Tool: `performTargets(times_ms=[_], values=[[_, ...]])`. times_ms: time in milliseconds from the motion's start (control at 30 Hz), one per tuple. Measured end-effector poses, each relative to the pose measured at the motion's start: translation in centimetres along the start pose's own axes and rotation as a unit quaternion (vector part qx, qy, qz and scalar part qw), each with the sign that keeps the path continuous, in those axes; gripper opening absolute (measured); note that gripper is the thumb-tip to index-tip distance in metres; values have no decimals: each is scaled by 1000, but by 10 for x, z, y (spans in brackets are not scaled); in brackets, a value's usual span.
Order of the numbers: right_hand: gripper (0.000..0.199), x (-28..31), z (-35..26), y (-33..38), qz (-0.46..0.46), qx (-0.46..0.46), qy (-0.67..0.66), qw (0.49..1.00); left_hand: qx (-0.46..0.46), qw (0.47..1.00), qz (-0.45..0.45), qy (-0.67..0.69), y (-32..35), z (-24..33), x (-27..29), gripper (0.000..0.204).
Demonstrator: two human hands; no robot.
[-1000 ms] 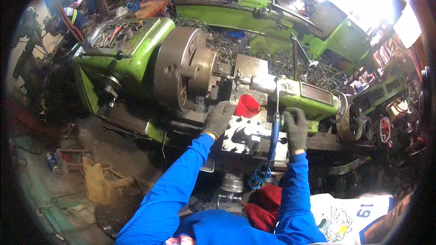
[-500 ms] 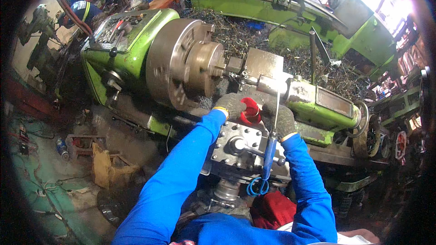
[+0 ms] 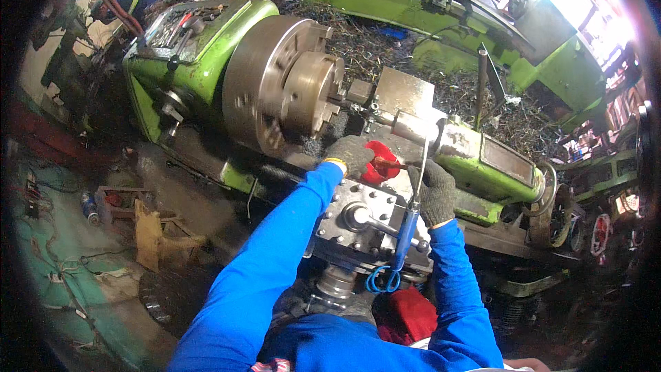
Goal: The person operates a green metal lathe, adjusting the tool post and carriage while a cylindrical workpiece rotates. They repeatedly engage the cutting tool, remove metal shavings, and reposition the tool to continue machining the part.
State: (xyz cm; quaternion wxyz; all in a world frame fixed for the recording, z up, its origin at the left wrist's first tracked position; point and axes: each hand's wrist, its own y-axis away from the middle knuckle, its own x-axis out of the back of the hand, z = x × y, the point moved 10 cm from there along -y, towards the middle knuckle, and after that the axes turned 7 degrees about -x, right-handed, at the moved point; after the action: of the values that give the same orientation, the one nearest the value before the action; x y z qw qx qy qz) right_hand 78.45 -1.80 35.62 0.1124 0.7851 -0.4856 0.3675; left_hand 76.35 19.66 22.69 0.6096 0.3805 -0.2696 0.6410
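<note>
Green metal lathe with round steel chuck (image 3: pixel 279 83) at left, grey-gloved left hand (image 3: pixel 350 155) closed on a red rag (image 3: pixel 377 163) above a bolted grey metal housing (image 3: pixel 361 224), grey-gloved right hand (image 3: pixel 434 191) gripping a blue-handled tool (image 3: pixel 406 234) upright just beside it.

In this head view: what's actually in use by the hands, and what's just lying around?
In use:
left hand on the red object
right hand at the blue-handled tool
grey bolted housing
lathe chuck

Lying about:
metal swarf
bottle on the floor
red cloth
</note>
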Motion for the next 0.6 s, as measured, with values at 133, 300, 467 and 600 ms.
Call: performTargets(times_ms=[133, 300, 467, 600], values=[[23, -23, 0, 2, -19, 70, 116, 991, 34, 994, -39, 91, 8, 21, 8, 37], [25, -70, 39, -10, -19, 106, 202, 973, -4, 993, -7, 117, 5, 7, -5, 40], [17, 10, 2, 20, 54, -7, 18, 998, -22, 994, -51, 92, 6, 18, -2, 45], [20, 23, 2, 40, 81, 41, 51, 995, 7, 996, -52, 70, 1, 15, -5, 47]])
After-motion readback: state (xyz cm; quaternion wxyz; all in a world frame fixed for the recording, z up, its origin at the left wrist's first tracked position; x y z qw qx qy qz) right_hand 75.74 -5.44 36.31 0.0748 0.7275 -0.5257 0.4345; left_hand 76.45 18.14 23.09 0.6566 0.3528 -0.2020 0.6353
